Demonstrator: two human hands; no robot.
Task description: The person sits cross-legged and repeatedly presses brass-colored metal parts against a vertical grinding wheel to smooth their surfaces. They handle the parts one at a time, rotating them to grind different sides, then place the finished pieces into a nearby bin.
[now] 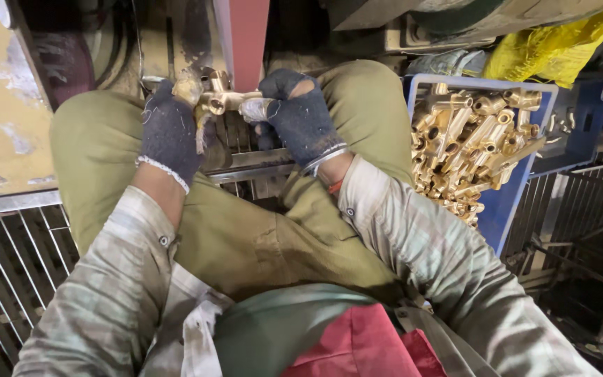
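Here, seated, knees in olive trousers (246, 230) spread apart, both hands in dark knitted gloves raised between them. Left hand (169, 132) closed around one end of a brass fitting (221, 99), fingers (176, 91) wrapped over its far side. Right hand (300, 115) gripping the other end, fingers (277, 84) curled tight on the fitting's pale, worn tip. Fitting held level between the two hands, cross-shaped with round open ends, up against the lower end of a red vertical belt (246, 38) directly above. Beneath the hands, a metal ledge (252, 162) and a dark grating. To the right, just beside the right knee, a blue plastic crate (507, 202) heaped with many more brass fittings (472, 143) of the same kind, tubes and tees lying every way. Behind the crate, a crumpled yellow bag (553, 49). To the left, a worn yellowish panel (1, 132) with scuffed paint, and below it a floor of steel grating (8, 258). Sleeves of a faded checked shirt (106, 300) on both forearms, a red cloth (364, 345) low in the lap.
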